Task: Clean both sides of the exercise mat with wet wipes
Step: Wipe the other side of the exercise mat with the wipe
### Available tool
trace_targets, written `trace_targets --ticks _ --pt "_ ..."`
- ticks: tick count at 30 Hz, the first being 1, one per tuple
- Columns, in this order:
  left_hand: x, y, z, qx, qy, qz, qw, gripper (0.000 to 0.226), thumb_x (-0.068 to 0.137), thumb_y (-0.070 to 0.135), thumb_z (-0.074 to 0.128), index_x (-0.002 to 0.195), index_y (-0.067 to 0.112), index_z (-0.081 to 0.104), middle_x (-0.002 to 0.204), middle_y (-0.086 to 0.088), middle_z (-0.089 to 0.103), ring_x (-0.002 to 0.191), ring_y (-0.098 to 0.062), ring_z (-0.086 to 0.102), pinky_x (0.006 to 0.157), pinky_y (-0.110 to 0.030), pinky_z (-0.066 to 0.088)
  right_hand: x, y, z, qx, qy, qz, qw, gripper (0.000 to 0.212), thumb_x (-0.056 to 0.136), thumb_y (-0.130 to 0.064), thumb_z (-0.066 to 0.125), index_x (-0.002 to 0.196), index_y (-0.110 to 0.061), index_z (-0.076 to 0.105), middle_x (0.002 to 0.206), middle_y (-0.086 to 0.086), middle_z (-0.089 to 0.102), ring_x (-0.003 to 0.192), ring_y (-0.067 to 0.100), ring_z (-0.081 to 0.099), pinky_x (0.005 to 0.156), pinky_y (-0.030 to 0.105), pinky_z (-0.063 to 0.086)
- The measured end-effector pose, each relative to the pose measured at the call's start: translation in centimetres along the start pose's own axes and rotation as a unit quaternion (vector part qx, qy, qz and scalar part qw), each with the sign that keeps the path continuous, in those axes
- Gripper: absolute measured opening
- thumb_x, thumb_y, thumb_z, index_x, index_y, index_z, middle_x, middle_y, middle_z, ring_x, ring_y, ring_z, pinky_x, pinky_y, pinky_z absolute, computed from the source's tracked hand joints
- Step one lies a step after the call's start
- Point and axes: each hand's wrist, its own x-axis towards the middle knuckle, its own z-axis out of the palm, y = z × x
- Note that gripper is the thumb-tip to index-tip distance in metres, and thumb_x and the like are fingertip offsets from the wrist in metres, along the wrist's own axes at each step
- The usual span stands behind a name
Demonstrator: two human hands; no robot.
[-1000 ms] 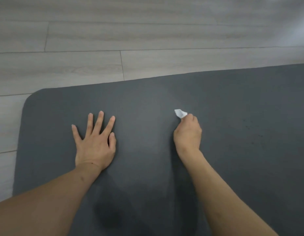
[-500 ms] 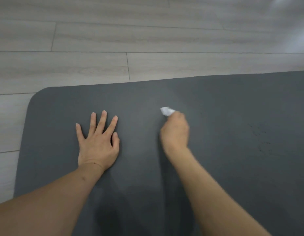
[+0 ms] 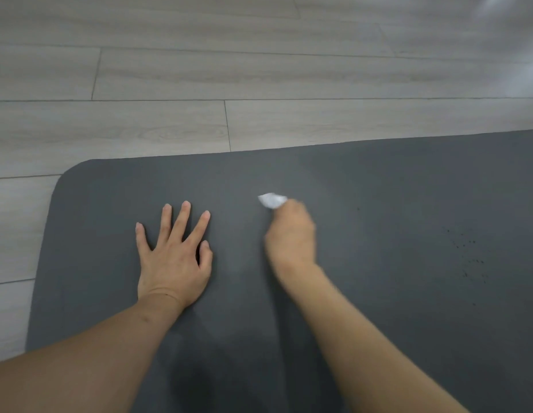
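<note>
One dark grey exercise mat (image 3: 378, 234) lies on pale wood-plank floor (image 3: 259, 70). On the mat, left hand (image 3: 172, 257) presses flat, fingers spread; right hand (image 3: 290, 236) grips one white wet wipe (image 3: 271, 200).

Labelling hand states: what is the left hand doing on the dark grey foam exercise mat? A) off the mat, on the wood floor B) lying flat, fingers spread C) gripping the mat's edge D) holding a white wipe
B: the left hand lies flat with fingers spread on the dark grey foam exercise mat; the right hand holds the crumpled white wet wipe.
</note>
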Motion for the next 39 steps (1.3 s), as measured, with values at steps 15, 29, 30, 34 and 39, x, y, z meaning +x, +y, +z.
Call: trace_targets --ticks 15,29,30,34,39 --pt "0.5 -0.1 0.0 0.014 0.006 0.001 1.0 0.067 0.097 0.05 0.012 0.163 0.043 0.019 0.174 0.007 0.007 0.16 -0.019 -0.006 0.124 -0.064 -0.002 1.5 -2.6 1.7 -0.1 -0.035 -0.046 0.993 0.026 0.084 0.003 0.051 0.105 -0.007 0.061 0.1 0.013 0.06 0.09 0.033 0.059 0.077 0.04 0.049" --pt "0.8 -0.5 0.5 0.017 0.03 0.012 0.999 0.066 0.098 0.048 0.021 0.163 0.037 0.026 0.172 0.006 0.016 0.161 -0.02 0.004 0.124 -0.065 0.005 5.5 -2.4 2.0 -0.13 -0.069 -0.064 0.987 0.035 0.089 -0.001 0.044 0.119 -0.01 0.059 0.112 0.012 0.06 0.1 0.032 0.06 0.085 0.039 0.047" --pt "0.9 -0.6 0.6 0.015 0.031 0.013 0.999 0.066 0.098 0.047 0.022 0.163 0.035 0.026 0.172 0.007 0.015 0.161 -0.019 0.004 0.124 -0.065 0.005 4.3 -4.4 2.9 -0.12 -0.112 -0.138 0.977 0.03 0.088 0.002 0.045 0.114 -0.006 0.059 0.108 0.014 0.059 0.095 0.033 0.059 0.077 0.039 0.046" --pt "1.1 -0.6 0.6 0.021 0.035 0.013 0.999 0.067 0.098 0.047 0.024 0.164 0.033 0.023 0.172 0.007 0.012 0.161 -0.018 0.001 0.124 -0.066 0.003 7.3 -0.3 -0.1 -0.126 -0.12 -0.192 0.966 0.023 0.093 -0.003 0.039 0.108 -0.01 0.055 0.108 0.012 0.057 0.097 0.033 0.057 0.077 0.04 0.044" --pt "1.2 -0.5 0.7 0.033 0.031 0.005 0.999 0.068 0.098 0.048 0.021 0.164 0.034 0.021 0.173 0.007 0.008 0.16 -0.017 -0.002 0.124 -0.067 0.004 11.7 6.6 -4.8 -0.152 0.017 0.099 0.983 0.015 0.097 -0.003 0.041 0.107 -0.002 0.052 0.111 0.019 0.058 0.1 0.042 0.059 0.077 0.042 0.04"
